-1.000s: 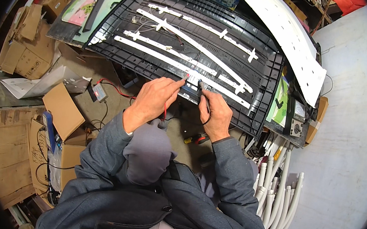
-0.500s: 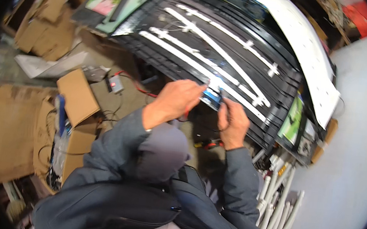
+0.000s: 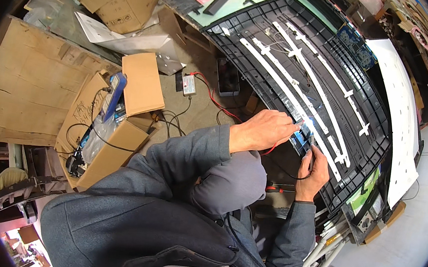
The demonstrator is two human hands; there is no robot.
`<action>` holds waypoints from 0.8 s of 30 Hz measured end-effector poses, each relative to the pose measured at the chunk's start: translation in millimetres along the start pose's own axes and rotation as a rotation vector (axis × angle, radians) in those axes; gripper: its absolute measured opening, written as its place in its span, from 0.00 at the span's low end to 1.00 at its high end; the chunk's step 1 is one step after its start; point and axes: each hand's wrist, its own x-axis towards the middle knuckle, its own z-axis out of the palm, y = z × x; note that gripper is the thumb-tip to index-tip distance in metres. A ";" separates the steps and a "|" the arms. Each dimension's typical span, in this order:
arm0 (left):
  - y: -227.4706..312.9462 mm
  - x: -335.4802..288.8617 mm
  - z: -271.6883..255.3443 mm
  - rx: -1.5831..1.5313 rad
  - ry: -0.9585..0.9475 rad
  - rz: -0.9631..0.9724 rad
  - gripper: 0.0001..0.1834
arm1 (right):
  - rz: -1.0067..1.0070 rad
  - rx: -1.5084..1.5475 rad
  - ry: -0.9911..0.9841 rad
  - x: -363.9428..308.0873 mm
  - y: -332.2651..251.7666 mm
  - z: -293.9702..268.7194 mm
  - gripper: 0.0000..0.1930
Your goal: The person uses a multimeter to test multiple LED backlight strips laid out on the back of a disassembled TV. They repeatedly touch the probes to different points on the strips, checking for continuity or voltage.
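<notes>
1. Closest in, right of the frame's centre, the left hand (image 3: 264, 131) was pinching a red-wired probe (image 3: 299, 124) between thumb and fingertips.
2. Just to its right, the right hand (image 3: 313, 167) pinched a black probe (image 3: 312, 140), a dark cable (image 3: 293, 177) looping below. Both probes seemed light and stiff, best gripped by the barrel.
3. The two tips sat close together at the nearest white strip (image 3: 277, 80), beside a bright glow; I couldn't tell whether they touched it. The strip ran slantwise from upper centre down to right of centre.
4. I judged it light, thin, bendy and easily cracked, better lifted by its edges near both ends. It looked long, narrow and flat.
5. Under it spread a ribbed black panel (image 3: 374, 150), probably stiff and awkward, wanting two hands at the rim.
6. Beyond lay three more white strips (image 3: 294, 52), some with small crosspieces.
7. Farther off, at upper right, curved a white sheet (image 3: 398, 116) dotted with dark spots.
</notes>
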 end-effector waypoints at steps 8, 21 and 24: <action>3.8 6.2 -4.9 -0.013 -0.015 -0.024 0.13 | 0.013 0.008 0.002 0.7 1.9 -0.5 0.11; 2.2 -0.8 -3.0 0.004 -0.019 -0.013 0.21 | 0.008 0.003 -0.007 -1.4 -3.5 -1.1 0.10; 0.6 -3.2 -2.3 -0.006 -0.017 -0.019 0.19 | 0.005 0.021 0.012 -2.6 -3.3 1.4 0.10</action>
